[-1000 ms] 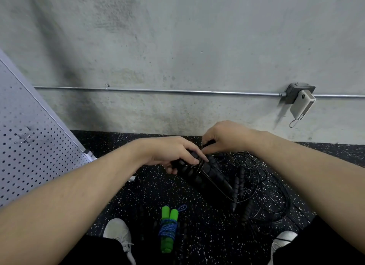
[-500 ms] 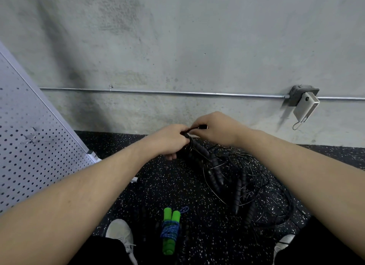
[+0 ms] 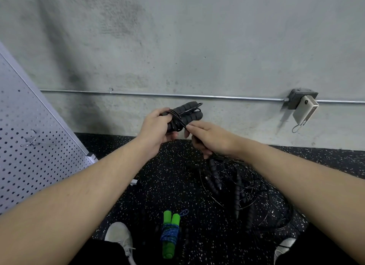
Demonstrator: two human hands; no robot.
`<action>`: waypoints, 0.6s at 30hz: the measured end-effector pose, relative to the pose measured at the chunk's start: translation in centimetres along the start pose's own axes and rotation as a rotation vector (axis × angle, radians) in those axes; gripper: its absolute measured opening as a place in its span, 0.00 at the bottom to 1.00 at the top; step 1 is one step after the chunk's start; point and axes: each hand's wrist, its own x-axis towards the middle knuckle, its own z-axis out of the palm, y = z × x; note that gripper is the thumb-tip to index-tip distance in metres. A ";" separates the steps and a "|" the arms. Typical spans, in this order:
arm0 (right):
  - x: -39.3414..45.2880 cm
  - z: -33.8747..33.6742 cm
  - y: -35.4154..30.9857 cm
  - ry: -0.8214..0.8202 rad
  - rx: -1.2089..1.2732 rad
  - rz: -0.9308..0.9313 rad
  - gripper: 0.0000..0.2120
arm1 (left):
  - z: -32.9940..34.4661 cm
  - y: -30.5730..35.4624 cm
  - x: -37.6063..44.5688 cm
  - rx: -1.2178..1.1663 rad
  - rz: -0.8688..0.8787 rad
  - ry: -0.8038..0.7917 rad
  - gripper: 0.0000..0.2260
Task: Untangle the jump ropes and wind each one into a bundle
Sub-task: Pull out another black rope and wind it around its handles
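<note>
While the left hand (image 3: pixel 158 127) gripped a pair of black foam handles (image 3: pixel 187 114) with its fingers curled round them, the handles were held side by side above the floor, in front of the concrete wall (image 3: pixel 197 37), their free ends pointing toward 2 o'clock. Several turns of thin black cord (image 3: pixel 178 119) crossed the handles just beside the left thumb. The right hand (image 3: pixel 209 138), at 4 o'clock from the handles and close to the left hand, pinched that cord between thumb and fingertips; the cord ran down from the right hand to the pile below.

The remaining black jump ropes (image 3: pixel 235 187) lay in a tangled pile on the speckled black floor (image 3: pixel 158 175), at 6 o'clock from the right hand, with several ribbed black handles lying among loose loops of cord. How many ropes the pile contained could not be told.

A finished bundle, the green-handled rope (image 3: pixel 170 235), lay on the floor at 8 o'clock from the pile and apart from it, its two green handles side by side and blue cord wound round their middle.

A white perforated panel (image 3: pixel 29 146) leaned at 9 o'clock. A metal conduit (image 3: pixel 177 95) ran along the wall to a junction box (image 3: pixel 298 98), against which a white power bank (image 3: pixel 305 110) rested. Two light shoes (image 3: pixel 120 239) showed at the lower edge.
</note>
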 end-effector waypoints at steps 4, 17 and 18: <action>-0.4 0.3 0.2 -0.047 0.065 0.023 0.17 | -0.4 0.7 -0.2 -0.211 -0.104 0.024 0.11; -0.8 -3.1 4.0 0.188 -0.368 -0.011 0.24 | -2.3 2.3 -1.2 -0.432 -0.333 -0.228 0.09; -0.8 -3.6 4.0 0.223 -0.390 -0.023 0.25 | -2.1 2.3 -1.6 -0.347 -0.317 -0.244 0.09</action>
